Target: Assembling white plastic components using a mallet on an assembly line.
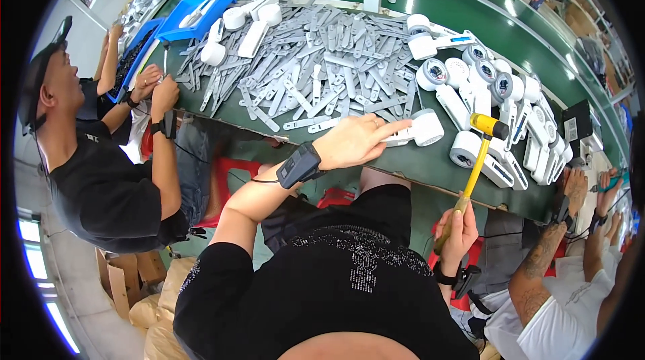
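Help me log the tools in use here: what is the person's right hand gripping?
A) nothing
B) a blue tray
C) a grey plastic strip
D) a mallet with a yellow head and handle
D: the right hand is closed round the lower end of the mallet, whose yellow head is raised over the green table, while the left hand rests on a white round-headed part.
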A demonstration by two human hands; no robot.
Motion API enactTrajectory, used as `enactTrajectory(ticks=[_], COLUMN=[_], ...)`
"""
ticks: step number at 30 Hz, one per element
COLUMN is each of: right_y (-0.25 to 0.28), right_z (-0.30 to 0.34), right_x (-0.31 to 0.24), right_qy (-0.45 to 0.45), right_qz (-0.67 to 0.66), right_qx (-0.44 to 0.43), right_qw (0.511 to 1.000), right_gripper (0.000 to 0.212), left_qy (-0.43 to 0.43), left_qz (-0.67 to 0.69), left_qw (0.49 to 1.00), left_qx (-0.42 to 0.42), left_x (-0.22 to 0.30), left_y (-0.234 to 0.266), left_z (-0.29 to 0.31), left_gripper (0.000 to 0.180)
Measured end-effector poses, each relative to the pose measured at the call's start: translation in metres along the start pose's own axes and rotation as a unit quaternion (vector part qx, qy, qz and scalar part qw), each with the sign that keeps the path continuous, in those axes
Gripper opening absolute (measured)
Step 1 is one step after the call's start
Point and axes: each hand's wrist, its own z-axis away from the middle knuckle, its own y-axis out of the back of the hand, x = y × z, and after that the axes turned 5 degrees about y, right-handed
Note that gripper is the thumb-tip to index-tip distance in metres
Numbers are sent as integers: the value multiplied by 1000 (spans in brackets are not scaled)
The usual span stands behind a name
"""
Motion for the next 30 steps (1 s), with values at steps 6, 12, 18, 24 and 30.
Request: enactTrajectory(ticks=[6,12,18,24,30], right_y=[-8,-13,-11,-12,-14], right_z=[0,-2,-3,-3,2], right_x=[0,2,2,-2,-4], right_qy=[-2,-12,-20,-13,-25], right_qz=[-8,0,4,28,25], right_qx=[-12,-23,-22,-43,-39], right_qw=[1000,1000,1000,999,999], right_gripper=[40,39,39,39,42], left_qy=[90,126,142,250,141], left_qz=[-161,-235,-209,-28,131], left_qw=[967,954,954,942,960], left_qx=[176,138,160,222,205], left_x=[-54,-119,-110,-91,-4], left_y=[29,33,48,48,16], left_z=[-29,-47,-35,-12,-4], left_gripper=[25,14,10,14,14])
